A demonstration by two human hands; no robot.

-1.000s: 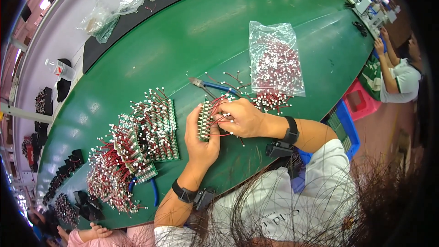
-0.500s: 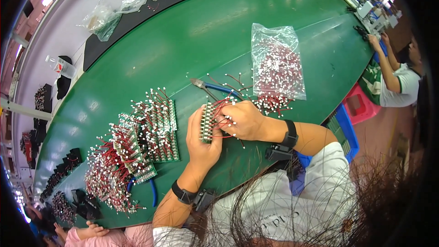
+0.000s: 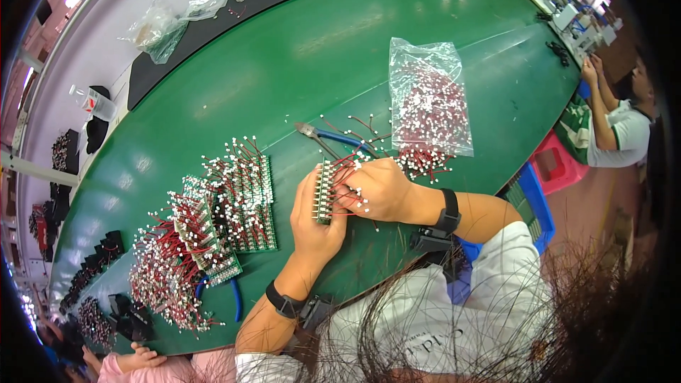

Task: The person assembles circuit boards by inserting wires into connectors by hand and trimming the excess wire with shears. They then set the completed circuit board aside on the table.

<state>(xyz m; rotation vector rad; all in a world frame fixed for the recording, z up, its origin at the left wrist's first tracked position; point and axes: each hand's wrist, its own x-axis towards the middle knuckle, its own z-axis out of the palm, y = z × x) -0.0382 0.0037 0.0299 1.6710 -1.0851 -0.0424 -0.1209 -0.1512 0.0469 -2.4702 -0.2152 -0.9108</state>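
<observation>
In the head view, looking down over the green, smooth-surfaced worktop (image 3: 227,92), I see the left hand (image 3: 315,232) with its grip clamped on a narrow green circuit-board strip (image 3: 323,195) lined with a row of pale metallic pins. The strip stands on edge near the middle of the scene, raised in the hands, its row of pins facing left. The right hand (image 3: 383,188) is just beside it, fingers curled in among thin red wires tipped with small white connectors (image 3: 349,169); its fingertips are hidden, so I cannot tell whether that grip is apart or clamped on a wire. Each wrist carries a black strap with a dark block.

Beyond the right hand I note a clear plastic bag (image 3: 429,106) filled with similar red wires, some spilling from its near end. Blue-handled metal cutters (image 3: 333,136) lie between the bag and the strip, near a few loose wires. Left of the hands are wired green boards (image 3: 248,206), side by side and overlapping, next to a dense heap of red wires and white connectors (image 3: 163,276). A curved blue handle (image 3: 237,301) protrudes beside the boards. At right I see a co-worker (image 3: 624,131) near a pink plastic stool (image 3: 559,162).
</observation>
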